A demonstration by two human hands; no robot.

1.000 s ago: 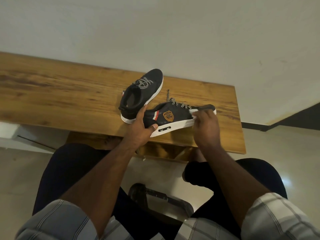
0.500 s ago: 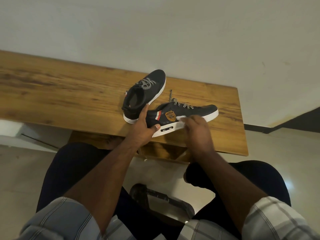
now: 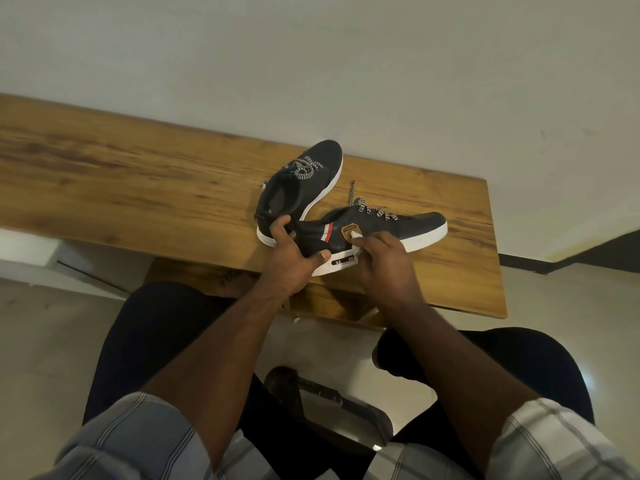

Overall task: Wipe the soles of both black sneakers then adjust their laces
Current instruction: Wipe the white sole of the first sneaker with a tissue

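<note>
Two black sneakers with white soles are seen on a wooden table (image 3: 138, 188) that runs across the middle of the frame, viewed from above by a seated person. The near sneaker (image 3: 391, 226) lies at the centre of the frame, toe pointing to the right, with an orange badge and a red-and-white stripe shown on its side. Its heel is gripped by the left hand (image 3: 291, 258) — the thumb is curled under the white sole edge and the fingers are wrapped over the heel collar. A small white cloth (image 3: 356, 237) is pinched in the fingers of the right hand (image 3: 384, 268) and pressed against the side of this sneaker, just above the sole and touching the badge. Black-and-white patterned laces (image 3: 367, 207) are spread loosely along the top of the shoe, one end trailing onto the wood behind it.

The far sneaker (image 3: 304, 185) stands just behind, toe pointed toward the upper right, its heel beside the left hand's fingers. Its laces are bunched over the tongue.

At the bottom of the frame, plaid short sleeves (image 3: 138, 441) and dark trousers (image 3: 138, 341) are visible — a pale floor (image 3: 41, 341) is seen between the knees, and a plain wall (image 3: 311, 64) fills the upper part.
</note>
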